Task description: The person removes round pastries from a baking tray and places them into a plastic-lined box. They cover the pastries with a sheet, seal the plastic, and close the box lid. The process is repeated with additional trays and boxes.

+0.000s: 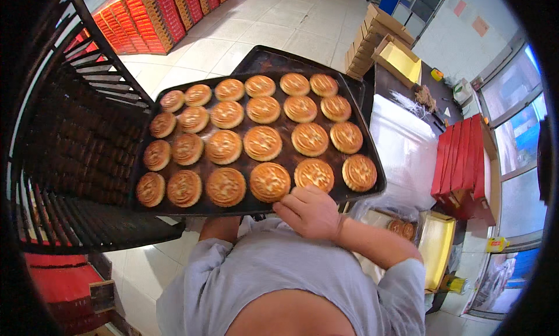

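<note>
A dark baking tray [279, 207] spans the space before me, bearing rows of round golden pastries [270, 182] with patterns pressed into their tops. My right hand [308, 211] lies over the near rim, its fingers against a pastry near the front edge and the thumb side hidden from clear sight. My left forearm goes under the tray's near side, and the left hand itself is hidden beneath it. On the left, the tray's end meets the opening of a dark metal rack [87, 76] with many slatted runners. A second dark tray [279, 58] lies partly beneath the far side.
Stacked red boxes [144, 23] stand on the tiled floor at the far left. To the right, a dark table [445, 102] holds cardboard boxes [397, 58], plastic sheeting [399, 139] and upright red boxes [458, 165]. An open yellow-lined box [436, 251] lies near my right elbow.
</note>
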